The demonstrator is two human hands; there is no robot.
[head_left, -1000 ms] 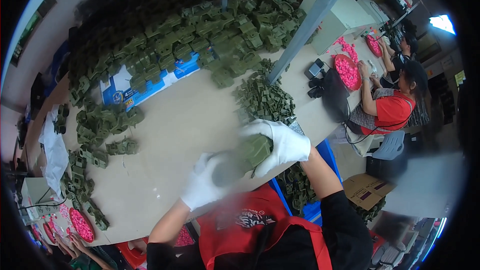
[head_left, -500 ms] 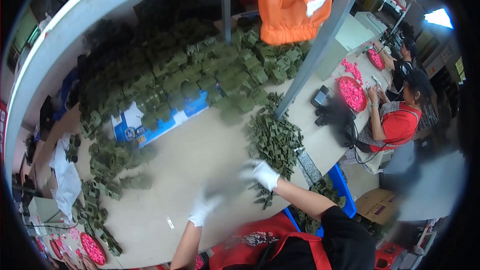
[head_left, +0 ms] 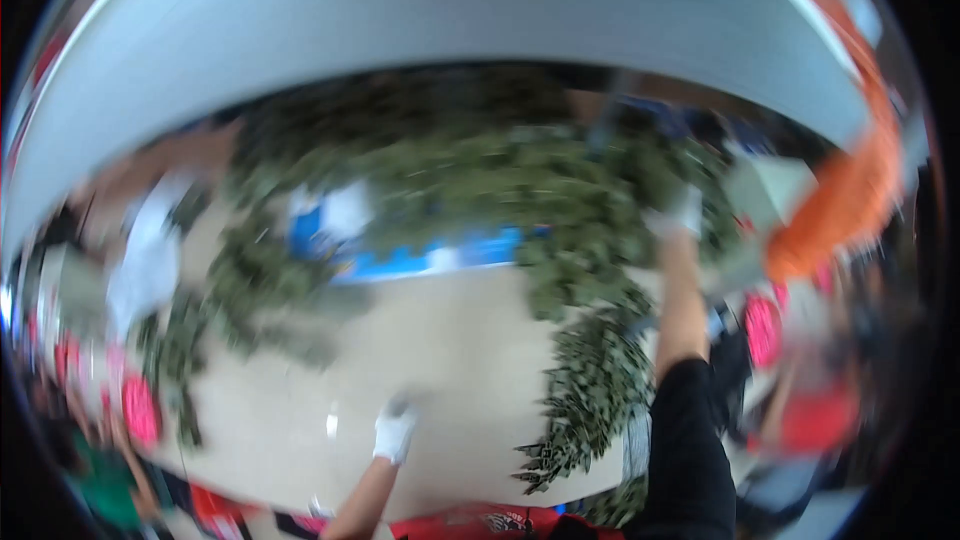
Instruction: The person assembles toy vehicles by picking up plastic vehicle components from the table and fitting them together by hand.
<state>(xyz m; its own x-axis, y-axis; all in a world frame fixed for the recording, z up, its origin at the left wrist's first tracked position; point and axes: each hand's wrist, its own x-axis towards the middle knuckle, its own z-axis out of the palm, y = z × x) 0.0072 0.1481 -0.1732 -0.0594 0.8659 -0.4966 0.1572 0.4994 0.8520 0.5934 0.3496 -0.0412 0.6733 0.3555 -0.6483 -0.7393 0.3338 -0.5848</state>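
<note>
My left hand (head_left: 395, 432), in a white glove, hovers over the near middle of the pale table (head_left: 450, 340). Its fingers are blurred, with a greyish smear at their tips, so I cannot tell whether anything is in them. My right arm is stretched far forward, and my right hand (head_left: 677, 215), also gloved in white, is at the back right of a big pile of dark olive-green parts (head_left: 450, 175). Motion blur hides its fingers. Below that arm, a heap of small, thin green pieces (head_left: 590, 390) covers the table's right side.
A blue and white printed sheet (head_left: 430, 258) lies under the pile's front edge. More green parts (head_left: 255, 275) run down the left. A broad pale shelf edge (head_left: 450, 10) arches overhead, and orange cloth (head_left: 840, 210) hangs at right. People sit both sides near pink-filled trays (head_left: 140, 408).
My right hand has gone from the small-piece heap to the back right of the big pile. My left hand has stayed low, over the near table. The whole view has turned and blurred.
</note>
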